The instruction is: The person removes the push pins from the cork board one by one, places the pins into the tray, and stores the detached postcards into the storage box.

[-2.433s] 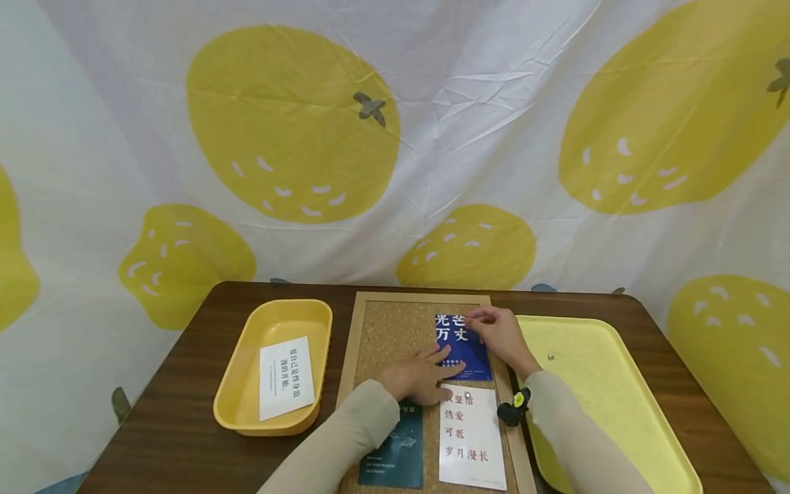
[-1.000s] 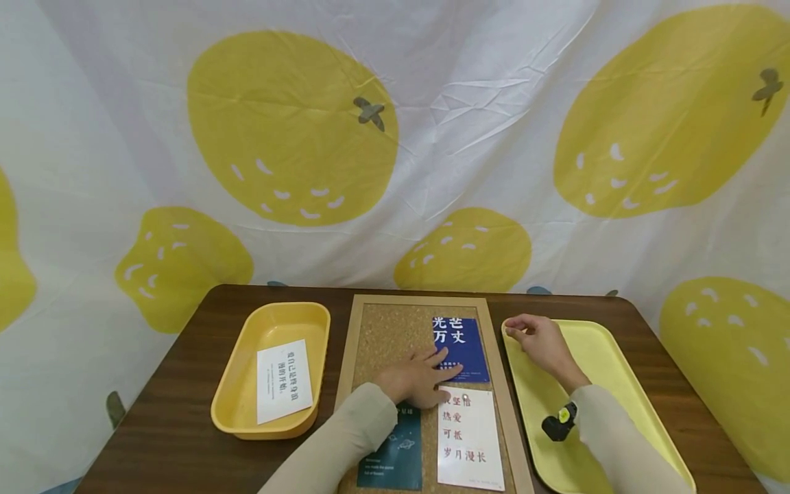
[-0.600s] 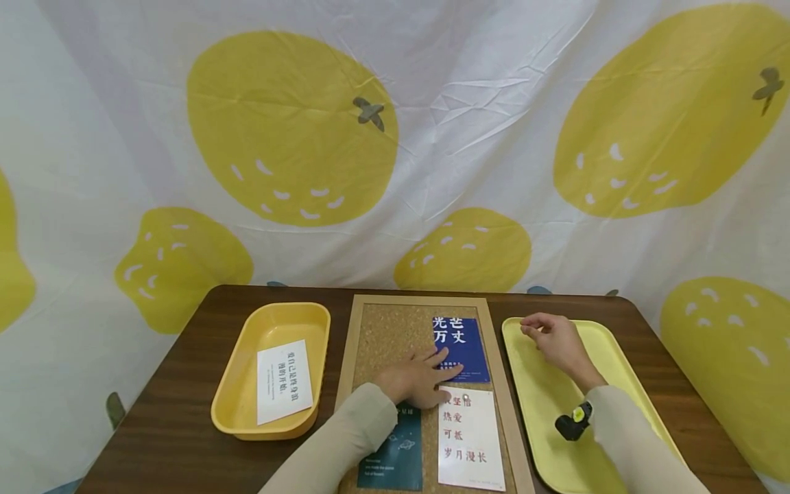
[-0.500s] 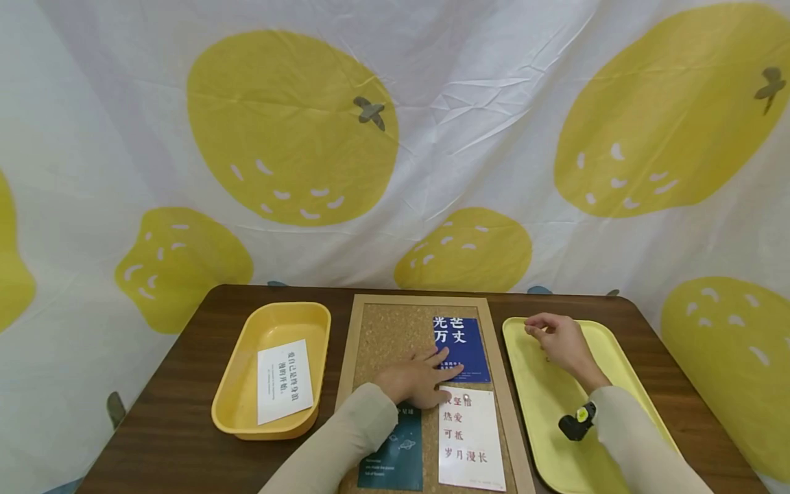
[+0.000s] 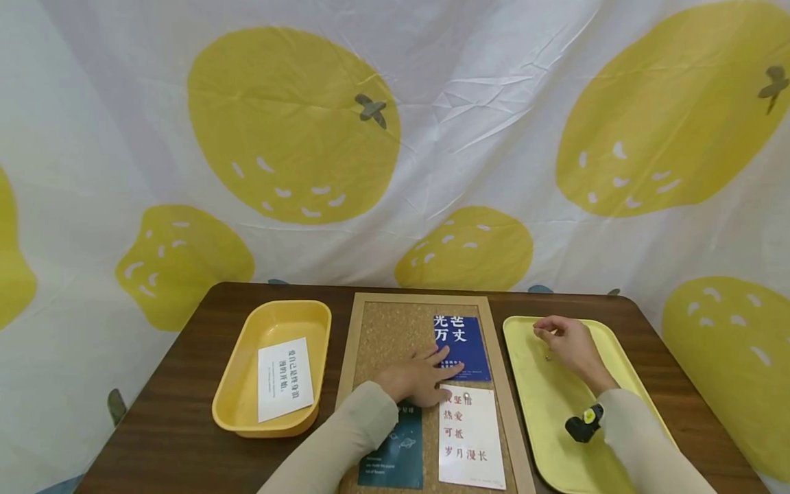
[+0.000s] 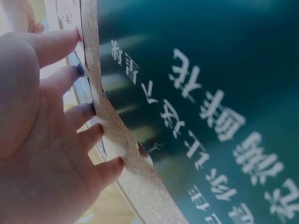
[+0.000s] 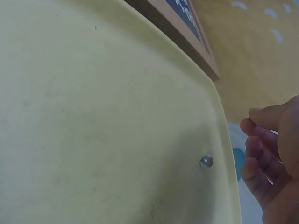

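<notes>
My left hand [image 5: 416, 377] lies on the cork board [image 5: 389, 329], fingers spread across the blue card [image 5: 472, 353], one fingertip at the top of the white card [image 5: 472, 439]. A pushpin [image 5: 466, 396] sits in that white card. The green card [image 5: 395, 453] lies below the left hand, partly covered by it; large in the left wrist view. My right hand [image 5: 568, 343] hovers over the far end of the yellow tray [image 5: 531, 391]. Its fingers are loosely bent, thumb near index, nothing showing between them. Close by on the tray lies a small shiny pin [image 7: 206, 161].
An orange-yellow basin [image 5: 237, 384] at left holds a white card [image 5: 286, 379] printed with dark characters. The board's wooden frame [image 5: 352, 343] stands between basin and tray on the dark table [image 5: 154, 425]. A fruit-print cloth [image 5: 432, 137] hangs behind.
My right hand has left the top of the blue card, moved right to the tray, and drifted slightly farther right over it. My left hand has stayed in place on the board.
</notes>
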A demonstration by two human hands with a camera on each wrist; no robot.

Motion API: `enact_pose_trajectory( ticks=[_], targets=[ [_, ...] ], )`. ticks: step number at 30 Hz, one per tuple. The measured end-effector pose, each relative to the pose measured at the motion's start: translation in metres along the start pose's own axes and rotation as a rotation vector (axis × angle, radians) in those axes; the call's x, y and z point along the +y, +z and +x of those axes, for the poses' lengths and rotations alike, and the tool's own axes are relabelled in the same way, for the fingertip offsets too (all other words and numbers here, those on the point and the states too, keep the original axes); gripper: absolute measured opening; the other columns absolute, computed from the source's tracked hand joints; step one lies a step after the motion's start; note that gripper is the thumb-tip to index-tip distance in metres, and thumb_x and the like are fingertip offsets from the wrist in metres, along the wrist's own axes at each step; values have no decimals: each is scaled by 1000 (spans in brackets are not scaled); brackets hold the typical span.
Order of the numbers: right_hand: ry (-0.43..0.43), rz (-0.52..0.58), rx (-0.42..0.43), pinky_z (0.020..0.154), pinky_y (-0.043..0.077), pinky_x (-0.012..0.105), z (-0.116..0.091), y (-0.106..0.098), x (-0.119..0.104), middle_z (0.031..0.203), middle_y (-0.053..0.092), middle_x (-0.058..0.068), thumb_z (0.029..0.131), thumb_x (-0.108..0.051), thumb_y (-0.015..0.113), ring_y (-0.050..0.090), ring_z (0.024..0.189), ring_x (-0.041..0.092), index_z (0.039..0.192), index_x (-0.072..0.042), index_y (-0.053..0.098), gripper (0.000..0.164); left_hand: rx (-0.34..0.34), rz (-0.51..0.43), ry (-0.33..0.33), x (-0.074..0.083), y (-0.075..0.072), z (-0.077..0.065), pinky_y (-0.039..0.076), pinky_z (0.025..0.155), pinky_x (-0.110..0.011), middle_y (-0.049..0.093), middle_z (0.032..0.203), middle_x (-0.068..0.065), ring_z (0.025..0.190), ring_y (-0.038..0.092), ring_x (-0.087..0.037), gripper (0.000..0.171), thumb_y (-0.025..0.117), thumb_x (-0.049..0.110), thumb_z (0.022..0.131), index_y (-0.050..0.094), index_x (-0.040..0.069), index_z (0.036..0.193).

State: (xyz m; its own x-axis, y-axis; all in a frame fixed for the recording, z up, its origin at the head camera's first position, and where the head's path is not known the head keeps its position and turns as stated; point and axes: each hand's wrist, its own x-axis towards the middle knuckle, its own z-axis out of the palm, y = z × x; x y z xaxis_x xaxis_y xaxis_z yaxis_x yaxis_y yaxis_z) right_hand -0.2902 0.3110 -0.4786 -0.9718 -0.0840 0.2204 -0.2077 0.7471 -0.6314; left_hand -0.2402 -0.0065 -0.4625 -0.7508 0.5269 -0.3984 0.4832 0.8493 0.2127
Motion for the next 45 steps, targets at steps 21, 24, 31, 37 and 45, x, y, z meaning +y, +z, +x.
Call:
enact_pose_trajectory(
  ticks=[21, 24, 31, 37, 45],
  targets=[
    [56, -21, -41, 54, 45, 26, -7, 6, 24, 87, 71, 10, 96, -9, 61, 54, 67, 13, 101, -1, 72, 15, -8, 5, 22, -3, 1, 1, 7, 124, -44, 9, 167, 9, 154, 3, -14, 60, 46, 51, 101, 21, 47, 155],
    [70, -23, -50, 55, 45, 26, -7, 7, 27, 87, 70, 8, 96, -10, 61, 54, 69, 14, 101, -2, 73, 14, -7, 2, 20, -3, 0, 0, 8, 124, -44, 9, 167, 9, 154, 3, -14, 60, 46, 51, 101, 21, 47, 155],
    [75, -18, -59, 56, 45, 26, -7, 9, 31, 86, 70, 7, 97, -11, 62, 55, 70, 15, 101, -3, 73, 14, -7, -3, 26, -4, 1, 0, 8, 124, -45, 9, 167, 9, 154, 3, -14, 60, 46, 51, 101, 21, 47, 155],
    [73, -24, -62, 57, 45, 27, -7, 11, 32, 87, 70, 6, 97, -13, 63, 55, 72, 16, 100, -5, 73, 13, -10, -5, 31, -4, 1, 1, 7, 124, -45, 8, 167, 8, 154, 2, -15, 60, 46, 51, 101, 20, 47, 155],
    [63, -32, -52, 59, 45, 27, -7, 12, 31, 88, 71, 7, 96, -13, 64, 56, 73, 16, 99, -5, 74, 13, -19, -3, 35, -3, -1, 0, 6, 124, -45, 8, 167, 7, 154, 3, -15, 60, 45, 50, 102, 20, 45, 156]
  ],
)
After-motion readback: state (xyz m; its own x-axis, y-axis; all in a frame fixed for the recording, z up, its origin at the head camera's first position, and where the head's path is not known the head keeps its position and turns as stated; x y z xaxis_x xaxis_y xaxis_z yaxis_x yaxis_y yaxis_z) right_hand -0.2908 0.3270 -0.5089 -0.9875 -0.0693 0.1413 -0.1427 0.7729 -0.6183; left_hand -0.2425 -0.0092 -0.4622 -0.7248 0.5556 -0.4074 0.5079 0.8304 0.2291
